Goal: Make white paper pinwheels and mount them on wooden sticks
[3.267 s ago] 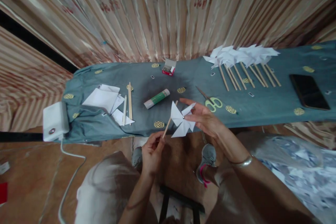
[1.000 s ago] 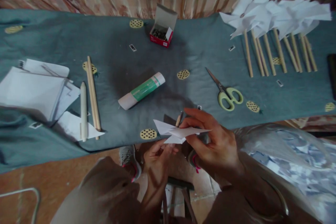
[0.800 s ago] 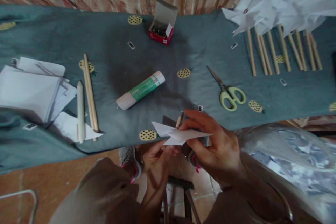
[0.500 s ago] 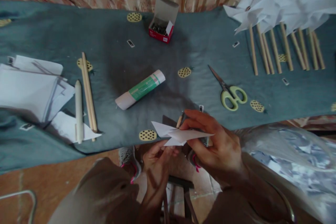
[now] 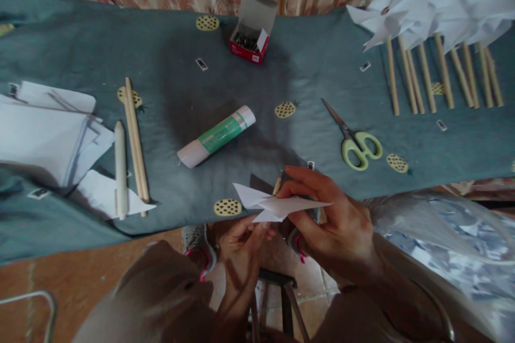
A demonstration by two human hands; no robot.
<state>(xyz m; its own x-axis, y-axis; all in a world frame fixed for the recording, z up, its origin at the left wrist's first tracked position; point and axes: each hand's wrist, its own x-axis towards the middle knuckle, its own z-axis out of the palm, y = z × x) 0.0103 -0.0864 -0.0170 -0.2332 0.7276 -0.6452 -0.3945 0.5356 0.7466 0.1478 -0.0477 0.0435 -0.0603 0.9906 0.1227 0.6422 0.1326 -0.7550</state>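
Note:
A white paper pinwheel is held over the near edge of the cloth-covered table, seen nearly edge-on. My left hand pinches its lower side, thumb and fingers pressed together. From the right, my right hand grips the pinwheel between thumb and bent fingers. The tip of a wooden stick shows just behind the paper, by my right fingertips; the rest of it is hidden.
On the table lie a green-labelled roll, scissors, an open red box, wooden sticks, a pale rod and paper sheets. Finished pinwheels lie at far right; a plastic bag is near right.
The view has shifted slightly, so objects on the right sit a little further right. Both hands keep their hold on the pinwheel with hardly any movement.

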